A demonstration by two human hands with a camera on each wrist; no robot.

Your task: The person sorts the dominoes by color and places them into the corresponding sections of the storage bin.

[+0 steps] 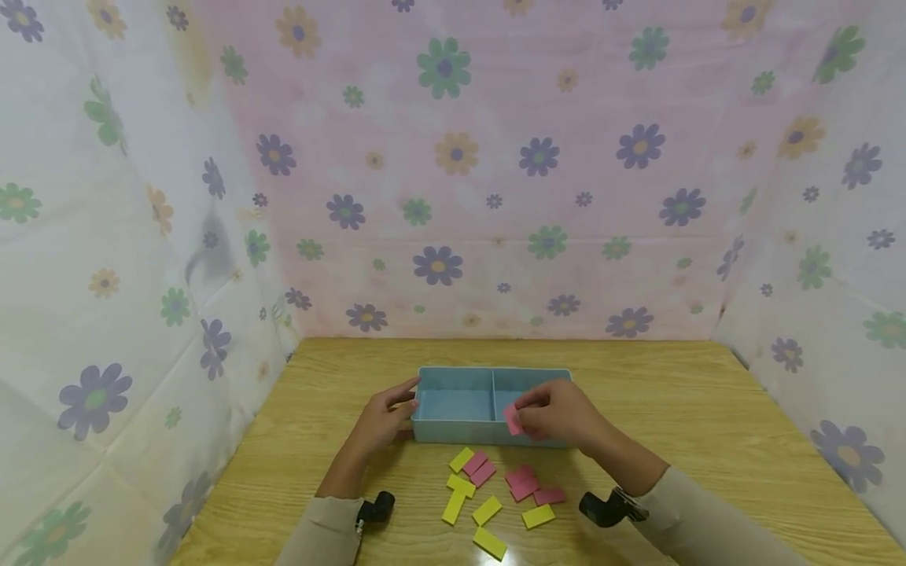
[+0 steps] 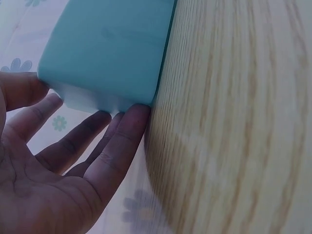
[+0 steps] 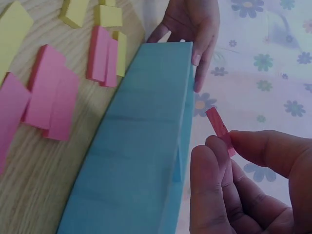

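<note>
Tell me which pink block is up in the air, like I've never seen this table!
On the wooden table sits a light blue box with two compartments. Look by its right-hand compartment, where the person's right hand pinches a small, flat pink block. Unlike the pink blocks lying on the table in front of the box, this one is held up in the air.

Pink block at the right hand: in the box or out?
Out. The right wrist view shows the pink block pinched in the right hand, above the rim of the blue box.
</note>
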